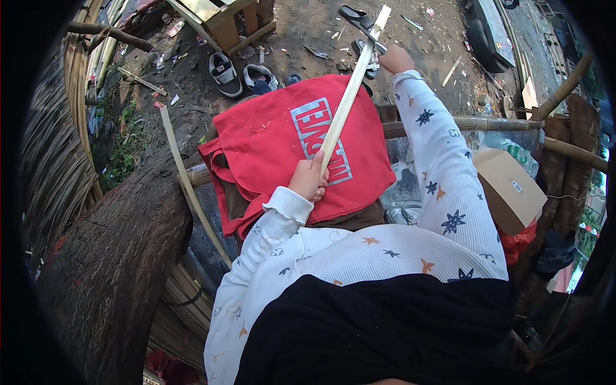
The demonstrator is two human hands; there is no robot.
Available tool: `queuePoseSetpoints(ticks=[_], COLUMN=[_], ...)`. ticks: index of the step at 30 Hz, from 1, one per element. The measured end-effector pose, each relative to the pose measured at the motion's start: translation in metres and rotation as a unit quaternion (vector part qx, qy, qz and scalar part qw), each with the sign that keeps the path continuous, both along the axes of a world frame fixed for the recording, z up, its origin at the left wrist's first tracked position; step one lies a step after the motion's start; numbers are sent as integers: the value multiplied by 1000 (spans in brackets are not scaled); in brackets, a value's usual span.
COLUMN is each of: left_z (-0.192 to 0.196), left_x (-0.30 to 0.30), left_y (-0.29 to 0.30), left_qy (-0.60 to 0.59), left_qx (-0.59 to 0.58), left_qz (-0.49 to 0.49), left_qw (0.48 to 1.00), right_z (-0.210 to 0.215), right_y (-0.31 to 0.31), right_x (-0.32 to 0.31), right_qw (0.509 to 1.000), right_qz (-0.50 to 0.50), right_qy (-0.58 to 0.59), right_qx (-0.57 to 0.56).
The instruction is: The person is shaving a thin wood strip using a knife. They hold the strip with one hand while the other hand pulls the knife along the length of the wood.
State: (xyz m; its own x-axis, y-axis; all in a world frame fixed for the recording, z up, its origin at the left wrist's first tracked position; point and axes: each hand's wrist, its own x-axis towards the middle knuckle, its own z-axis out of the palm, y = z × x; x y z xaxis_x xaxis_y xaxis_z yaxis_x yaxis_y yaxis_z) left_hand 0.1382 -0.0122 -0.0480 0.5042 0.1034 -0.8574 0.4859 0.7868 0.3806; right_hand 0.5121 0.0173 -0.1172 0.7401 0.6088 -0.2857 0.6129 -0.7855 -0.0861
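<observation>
My left hand (310, 178) is closed round the near end of a long, pale, flat strip (350, 99), which looks like split bamboo. The strip slants up and away to the right, over a red tote bag (250, 144) spread across my lap. My right hand (396, 60), arm stretched out, grips a knife (369, 35) whose dark, narrow blade crosses the strip near its far end. Blade and strip appear to touch there. The knife's handle is mostly hidden in my fingers. A few thin shavings lie on the bag.
A bamboo pole (475, 124) runs across at the right, beside a cardboard box (510, 192). On my left are a thick log (122, 256) and another leaning strip (186, 179). Shoes (224, 74) and a wooden stand (224, 29) occupy the littered dirt ground ahead.
</observation>
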Motion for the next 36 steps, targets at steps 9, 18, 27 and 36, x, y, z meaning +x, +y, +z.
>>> queuePoseSetpoints(ticks=[9,18,27,36], left_z=[-6,-6,3,3], left_x=[-4,-4,0,-2], left_y=[-2,0,7,9], left_qy=[-21,-29,-6,2], left_qx=[27,23,-31,-87], left_qz=[-5,-2,-6,-13], left_qw=[999,999,999,996], right_z=[60,34,-10,-8], right_y=[-82,-62,5,18], right_x=[-120,-90,7,52], right_qw=[978,996,999,996], right_qz=[162,86,-6,-63], right_qy=[128,-24,-51,-62], right_qx=[17,33,-3,-12])
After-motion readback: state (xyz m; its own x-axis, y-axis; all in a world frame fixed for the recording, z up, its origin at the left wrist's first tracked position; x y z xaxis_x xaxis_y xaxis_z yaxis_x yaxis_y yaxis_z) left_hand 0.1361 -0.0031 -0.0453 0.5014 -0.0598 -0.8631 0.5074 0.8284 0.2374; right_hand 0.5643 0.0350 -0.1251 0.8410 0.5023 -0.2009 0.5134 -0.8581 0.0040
